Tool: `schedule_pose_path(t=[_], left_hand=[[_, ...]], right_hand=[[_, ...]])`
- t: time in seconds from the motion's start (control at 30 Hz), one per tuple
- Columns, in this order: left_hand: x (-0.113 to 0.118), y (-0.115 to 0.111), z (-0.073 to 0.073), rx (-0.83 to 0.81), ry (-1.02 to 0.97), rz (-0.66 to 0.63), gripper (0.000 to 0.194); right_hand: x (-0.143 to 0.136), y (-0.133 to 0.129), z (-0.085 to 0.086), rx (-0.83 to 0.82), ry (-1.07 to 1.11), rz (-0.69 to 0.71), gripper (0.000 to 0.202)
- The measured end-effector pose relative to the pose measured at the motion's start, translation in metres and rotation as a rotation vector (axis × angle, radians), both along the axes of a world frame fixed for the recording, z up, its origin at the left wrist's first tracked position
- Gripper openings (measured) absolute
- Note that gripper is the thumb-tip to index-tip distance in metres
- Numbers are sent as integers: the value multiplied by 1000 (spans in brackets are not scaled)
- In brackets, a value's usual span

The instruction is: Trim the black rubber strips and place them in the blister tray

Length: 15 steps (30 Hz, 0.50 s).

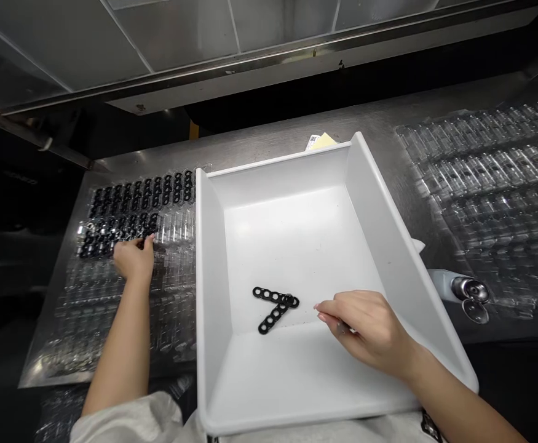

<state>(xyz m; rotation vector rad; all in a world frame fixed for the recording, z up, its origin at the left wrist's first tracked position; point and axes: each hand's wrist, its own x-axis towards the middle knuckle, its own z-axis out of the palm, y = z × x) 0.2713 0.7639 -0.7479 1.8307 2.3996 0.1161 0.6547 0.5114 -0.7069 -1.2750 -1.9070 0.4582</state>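
My left hand (134,257) is at the clear plastic tray (171,224) on the left, its thumb and fingers pinched at a black perforated strip among the rows of black strips (134,195). Whether a strip is between the fingertips is hard to tell. Over the white bin (296,246), my right hand (365,326) has its fingers curled together, with a small shiny thing partly hidden under them. Left of that hand, two black strips with round holes (273,317) lie in a V shape on the bin floor, overlapping at one end.
Stacked clear trays (503,184) cover the right of the metal table (379,135). A bottle (448,284) and a shiny round metal piece (474,289) sit beside the bin. Yellow paper (324,141) lies behind it. A metal ledge (250,67) crosses the back.
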Motion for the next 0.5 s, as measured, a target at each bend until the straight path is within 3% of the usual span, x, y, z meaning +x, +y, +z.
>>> schedule_pose_path(t=[0.1, 0.17, 0.23, 0.3, 0.33, 0.4, 0.43, 0.5], left_hand=[[-6, 2, -6, 83, 67, 79, 69], [3, -1, 2, 152, 79, 22, 64], [25, -10, 20, 272, 37, -191, 51], [59, -27, 39, 305, -59, -564, 39], [78, -38, 47, 227, -104, -765, 35], [117, -62, 55, -165, -97, -1165, 28], [133, -75, 54, -343, -37, -1292, 26], [159, -100, 42, -568, 156, -1425, 29]], right_hand=[[0, 0, 0, -11, -17, -9, 13], [0, 1, 0, -14, -23, -22, 12], [0, 2, 1, -18, -26, -25, 13], [0, 3, 1, -25, -30, -25, 16], [0, 3, 1, -29, -32, -26, 17], [1, 3, 0, -34, -34, -28, 17], [1, 3, 0, -37, -35, -29, 17], [2, 2, -1, -42, -35, -30, 16]])
